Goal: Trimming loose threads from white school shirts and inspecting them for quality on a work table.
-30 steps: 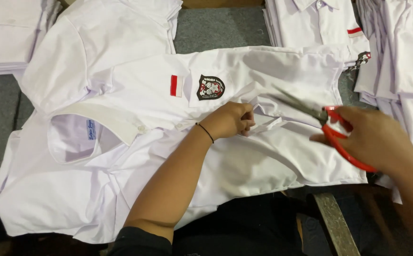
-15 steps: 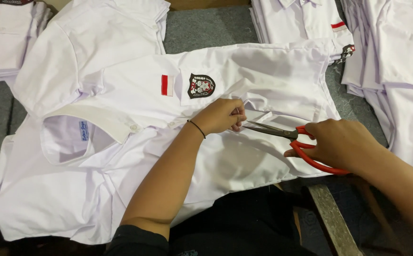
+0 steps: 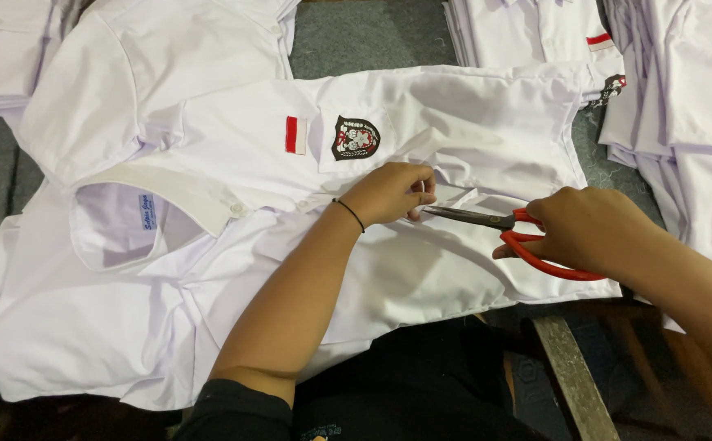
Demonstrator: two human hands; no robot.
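The left hand lies curled on the white short-sleeved cotton shirt spread across the table, its fingers bent and pinching a small fold of cloth by the front placket. A thin black band circles the wrist. The right hand is closed around the red loop handles of a pair of steel-bladed scissors, with the fingers through the loops. The dark blades lie almost together and point left, their tip touching the cloth just beside the left fingertips.

The shirt lies flat and front up, its collar to the left and its hem to the right. On the chest, far from the hands, sits a small red and white rectangular patch, and just right of it a dark shield-shaped embroidered badge on the pocket. Inside the open neck a small white tag with blue print shows.

A second white shirt lies under the first at the far left. A folded stack of white shirts sits at the far right, one showing a red strip, and more white garments are heaped along the right edge. Grey table surface shows between the piles at the far side. At the near edge the shirt overhangs the person's dark clothing, and a grey wooden slat runs beneath the right forearm.
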